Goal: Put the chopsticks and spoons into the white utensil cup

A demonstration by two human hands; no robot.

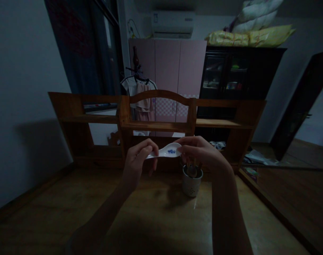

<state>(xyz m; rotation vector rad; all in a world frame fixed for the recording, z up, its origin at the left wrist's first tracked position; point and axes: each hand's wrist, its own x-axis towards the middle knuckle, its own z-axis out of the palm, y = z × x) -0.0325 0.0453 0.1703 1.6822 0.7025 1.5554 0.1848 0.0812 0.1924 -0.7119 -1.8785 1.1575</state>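
Note:
A white ceramic spoon (166, 151) with a small blue mark is held level between both hands, above the wooden desk (150, 216). My left hand (138, 161) pinches the handle end with its fingers closed. My right hand (201, 152) grips the bowl end, fingers curled round it. Just below my right hand stands a white utensil cup (191, 184) with several dark utensils sticking out of it.
A wooden shelf unit (156, 122) runs along the back of the desk. Behind it are a pink wardrobe (177, 71), hanging clothes (142, 95) and a dark glass cabinet (230, 78). A grey wall stands at the left; the room is dim.

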